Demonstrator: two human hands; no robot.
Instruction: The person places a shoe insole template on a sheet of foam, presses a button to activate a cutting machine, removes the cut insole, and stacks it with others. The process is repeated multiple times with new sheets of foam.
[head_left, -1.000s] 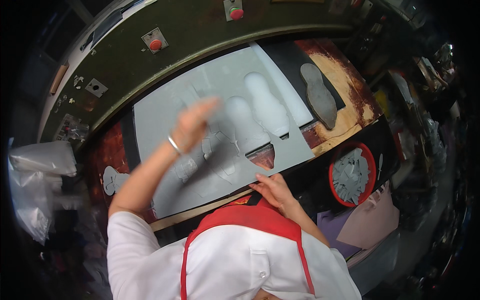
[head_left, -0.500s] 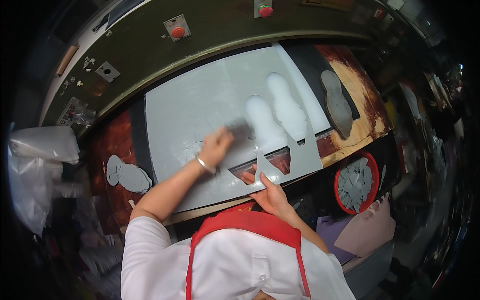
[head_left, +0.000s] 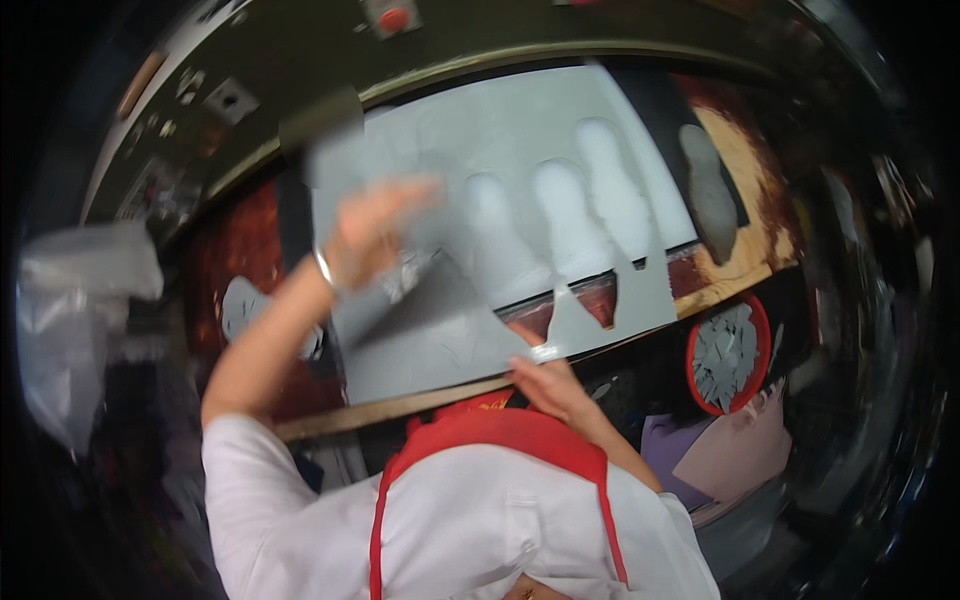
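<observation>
A large grey sheet (head_left: 620,310) lies over a white board (head_left: 655,200), with three sole-shaped openings cut side by side in it. At its front edge my right hand (head_left: 552,385) pinches the strip below the openings, thumb on top, with a finger showing through one opening. Above the sheet's left half my left hand (head_left: 372,232) is smeared by motion. Around it is a blurred grey shape, and I cannot make out whether the fingers hold it. Left of the sheet, grey sole-shaped pieces (head_left: 243,305) lie in a pile, partly behind my left forearm.
A dark sole-shaped form (head_left: 710,195) lies at the right on a black strip. Below it stands a red tub (head_left: 757,340) full of grey scraps. Behind the sheet runs a green machine beam (head_left: 520,30) with a red button (head_left: 393,20). Clear plastic bags (head_left: 85,290) hang at far left.
My left hand has moved left and up, away from the openings. A third sole-shaped opening now shows where a grey piece was. My right hand stays at the front edge; the view has shifted.
</observation>
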